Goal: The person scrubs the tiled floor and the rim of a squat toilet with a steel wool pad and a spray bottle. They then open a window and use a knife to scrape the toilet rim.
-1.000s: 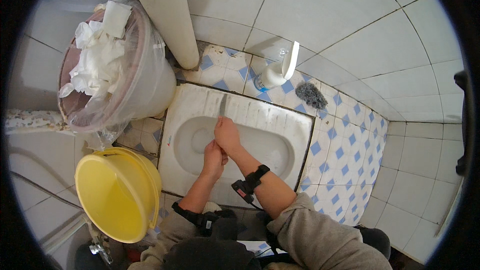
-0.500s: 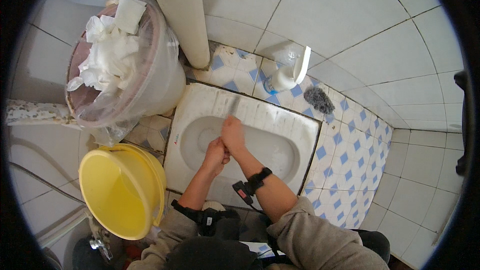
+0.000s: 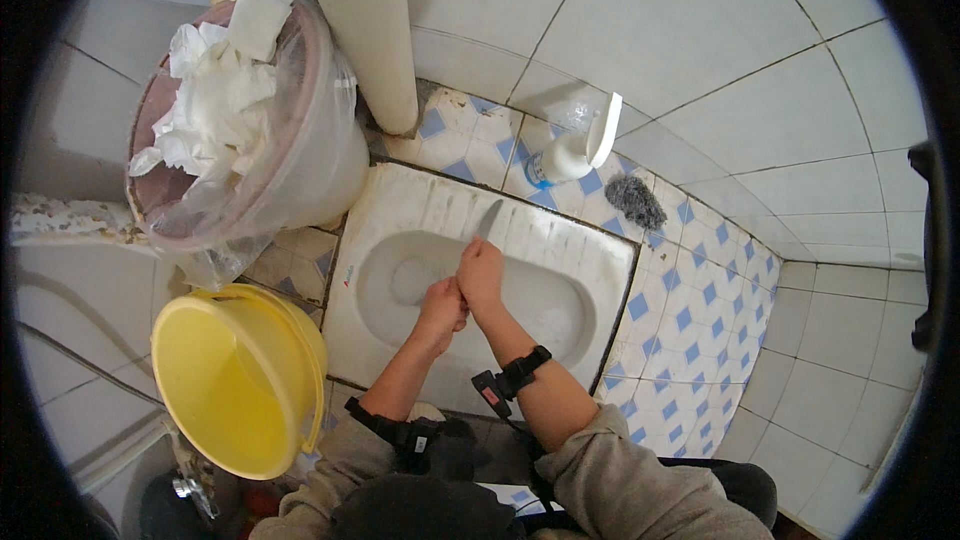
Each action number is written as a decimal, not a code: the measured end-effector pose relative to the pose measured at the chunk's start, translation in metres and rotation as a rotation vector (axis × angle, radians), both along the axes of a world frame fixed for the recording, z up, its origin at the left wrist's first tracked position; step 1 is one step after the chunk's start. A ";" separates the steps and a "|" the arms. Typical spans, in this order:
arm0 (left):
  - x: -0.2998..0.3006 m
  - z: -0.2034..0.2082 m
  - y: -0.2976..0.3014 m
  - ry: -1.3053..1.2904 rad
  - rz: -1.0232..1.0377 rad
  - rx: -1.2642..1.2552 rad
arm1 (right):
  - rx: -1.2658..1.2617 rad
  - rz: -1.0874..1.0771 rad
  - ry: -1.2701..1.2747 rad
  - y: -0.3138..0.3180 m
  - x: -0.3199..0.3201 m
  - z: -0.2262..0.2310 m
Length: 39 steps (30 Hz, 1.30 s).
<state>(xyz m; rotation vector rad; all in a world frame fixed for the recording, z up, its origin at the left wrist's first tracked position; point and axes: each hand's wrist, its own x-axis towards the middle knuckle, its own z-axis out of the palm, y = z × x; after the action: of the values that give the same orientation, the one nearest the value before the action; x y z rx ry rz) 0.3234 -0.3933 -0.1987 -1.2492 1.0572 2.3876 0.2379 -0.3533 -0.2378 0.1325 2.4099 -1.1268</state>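
A knife (image 3: 489, 216) with a grey, pointed blade sticks out beyond my right hand (image 3: 481, 273), which is closed around its hidden handle. The blade lies against the ribbed far rim of a white squat toilet (image 3: 350, 240). My left hand (image 3: 441, 306) is closed just below and left of the right one, pressed up against it. Whether it grips the lower end of the handle is hidden by the fingers. Both hands are over the toilet's oval bowl.
A yellow bucket (image 3: 230, 380) stands at the left. Behind it is a lined bin (image 3: 345, 155) heaped with paper. A white bottle (image 3: 562, 160) and a grey scouring pad (image 3: 634, 202) sit on the patterned tiles past the toilet. A pale pipe (image 3: 375, 50) rises beside the bin.
Both hands have shifted slightly to the right with the knife. Its blade, blurred before, now shows sharply and leans further right.
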 end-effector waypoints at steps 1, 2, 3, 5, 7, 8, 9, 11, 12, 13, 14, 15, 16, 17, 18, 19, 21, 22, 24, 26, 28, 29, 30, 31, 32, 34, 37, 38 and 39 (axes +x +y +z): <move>0.002 0.001 0.001 -0.012 0.070 -0.038 | -0.062 0.150 0.032 -0.001 0.001 0.004; 0.005 0.002 0.001 -0.020 0.140 -0.076 | -0.064 0.239 0.070 -0.006 0.001 0.006; 0.007 0.003 0.000 -0.052 0.214 -0.095 | -0.115 0.355 0.110 -0.009 0.002 0.009; 0.006 0.004 -0.006 -0.021 0.180 -0.107 | -0.094 0.275 0.074 -0.014 0.002 0.011; 0.003 0.004 -0.012 -0.013 0.100 -0.072 | -0.103 0.185 0.061 -0.015 0.002 0.012; 0.001 0.004 -0.013 -0.012 0.034 -0.040 | -0.082 0.134 0.025 -0.015 0.002 0.011; 0.000 0.004 -0.014 -0.012 -0.032 -0.005 | -0.068 0.083 -0.018 -0.013 0.001 0.011; 0.001 0.004 -0.013 -0.030 0.008 -0.066 | -0.067 0.108 0.017 -0.011 0.000 0.008; 0.002 0.004 -0.012 -0.052 0.022 -0.074 | -0.080 0.184 0.094 -0.011 -0.001 0.007; 0.003 0.004 -0.011 -0.026 0.080 -0.092 | -0.099 0.278 0.136 -0.013 -0.001 0.005; 0.004 0.003 -0.012 -0.017 0.132 -0.089 | -0.086 0.275 0.131 -0.011 -0.001 0.003; 0.005 0.003 -0.012 -0.011 0.182 -0.077 | -0.079 0.288 0.087 -0.013 -0.001 0.001; 0.005 0.002 -0.013 -0.015 0.131 -0.046 | -0.144 0.322 0.087 -0.011 0.000 -0.001; 0.005 0.001 -0.014 -0.019 0.078 -0.007 | -0.064 0.232 0.072 -0.011 0.001 -0.003; 0.004 0.001 -0.014 -0.034 0.048 0.002 | -0.060 0.162 0.103 -0.009 0.002 -0.004; 0.004 0.000 -0.015 -0.015 0.022 0.009 | -0.002 0.038 0.107 -0.007 0.004 -0.006; 0.004 -0.001 -0.008 -0.006 0.012 -0.006 | -0.072 0.181 0.289 -0.007 0.007 -0.009; 0.005 -0.001 -0.005 -0.005 0.095 -0.037 | -0.021 0.187 0.314 -0.010 0.007 -0.010; 0.006 -0.002 -0.002 -0.045 0.246 -0.053 | -0.022 0.292 0.224 -0.011 0.007 -0.011; 0.006 -0.003 -0.003 -0.009 0.223 -0.048 | -0.007 0.308 0.187 -0.012 0.005 -0.009; 0.005 -0.005 -0.007 0.000 0.134 -0.002 | -0.034 0.277 0.242 -0.010 0.002 -0.004; 0.004 -0.006 -0.009 0.010 0.061 0.034 | -0.026 0.219 0.194 -0.009 0.001 -0.001; 0.004 -0.006 -0.009 0.028 0.017 0.046 | -0.024 0.161 0.134 -0.007 0.001 0.002; 0.004 -0.007 -0.008 0.015 0.040 0.041 | 0.042 0.041 0.076 -0.006 0.001 0.004; 0.005 -0.007 -0.006 0.009 0.093 0.012 | -0.024 0.176 0.130 -0.008 0.002 0.006; 0.007 -0.006 -0.004 0.008 0.184 -0.054 | -0.043 0.348 0.196 -0.011 0.005 0.007; 0.009 -0.003 -0.010 0.019 0.217 -0.123 | -0.082 0.364 0.193 -0.022 0.006 0.003; 0.009 -0.002 -0.013 0.016 0.171 -0.120 | -0.040 0.289 0.143 -0.025 0.005 0.001; 0.008 -0.002 -0.017 0.040 0.127 -0.117 | -0.068 0.233 0.145 -0.028 0.005 -0.001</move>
<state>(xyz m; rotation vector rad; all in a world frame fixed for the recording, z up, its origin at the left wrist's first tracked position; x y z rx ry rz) 0.3314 -0.4108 -0.2005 -1.3499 1.1782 2.4858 0.2427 -0.3814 -0.2389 -0.2540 2.4308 -1.1415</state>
